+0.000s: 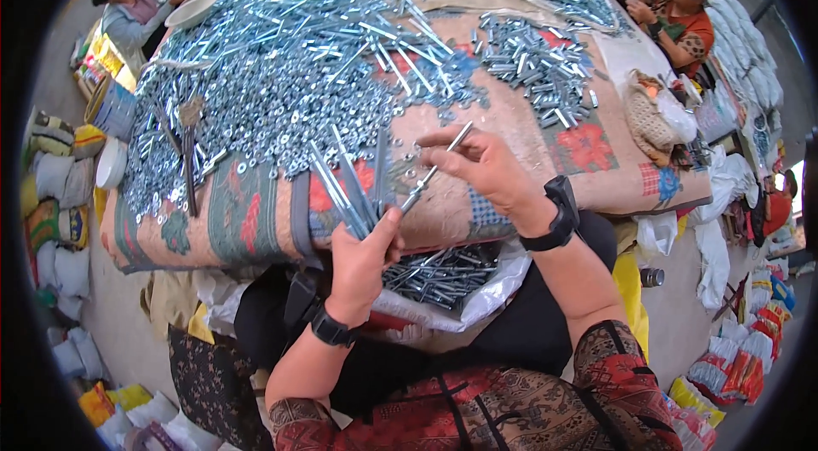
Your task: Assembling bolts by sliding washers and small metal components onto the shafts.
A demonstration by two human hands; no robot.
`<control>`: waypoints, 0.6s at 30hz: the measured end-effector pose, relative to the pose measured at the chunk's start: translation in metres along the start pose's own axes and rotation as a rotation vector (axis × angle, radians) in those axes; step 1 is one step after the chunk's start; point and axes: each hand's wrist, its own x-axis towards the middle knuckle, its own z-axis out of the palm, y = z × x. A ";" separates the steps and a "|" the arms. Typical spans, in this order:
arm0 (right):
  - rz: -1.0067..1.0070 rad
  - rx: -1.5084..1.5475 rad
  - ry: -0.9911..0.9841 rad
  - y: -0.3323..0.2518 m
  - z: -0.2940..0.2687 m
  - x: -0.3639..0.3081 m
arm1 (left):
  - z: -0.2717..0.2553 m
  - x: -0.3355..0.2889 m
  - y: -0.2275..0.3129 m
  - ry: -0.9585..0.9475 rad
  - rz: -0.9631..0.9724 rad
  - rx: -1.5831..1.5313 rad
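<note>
My left hand (362, 259) is closed around a bundle of long silver metal rods (343, 187) that fan upward above the table's near edge. With its thumb and fingertips, my right hand (490, 163) pinches a single metal rod (439, 163), tilted down toward my left thumb. The lower part of this rod looks threaded or fitted with a small part; I cannot tell which. Beneath my hands, a white sack (503, 285) lies open on my lap, holding many similar metal rods (443, 274).
Patterned cloth (409, 238) covers the table. Nuts and washers (290, 123) are heaped at left, loose rods (332, 21) behind them, short metal sleeves (538, 68) at right. A hammer-like tool (189, 157) lies at left. Two people (141, 8) (682, 17) sit across; filled bags line both sides.
</note>
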 end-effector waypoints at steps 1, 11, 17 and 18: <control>0.011 0.012 -0.007 0.000 -0.003 0.000 | 0.000 -0.001 -0.001 0.015 -0.009 0.004; 0.287 -0.399 -0.065 -0.006 -0.006 -0.001 | -0.005 -0.006 0.001 -0.004 0.068 0.065; 0.124 -0.081 -0.010 0.010 0.000 -0.009 | -0.004 -0.007 -0.002 0.013 0.071 0.104; 0.231 -0.132 -0.056 0.006 -0.002 -0.009 | -0.003 -0.007 -0.001 0.025 0.094 0.126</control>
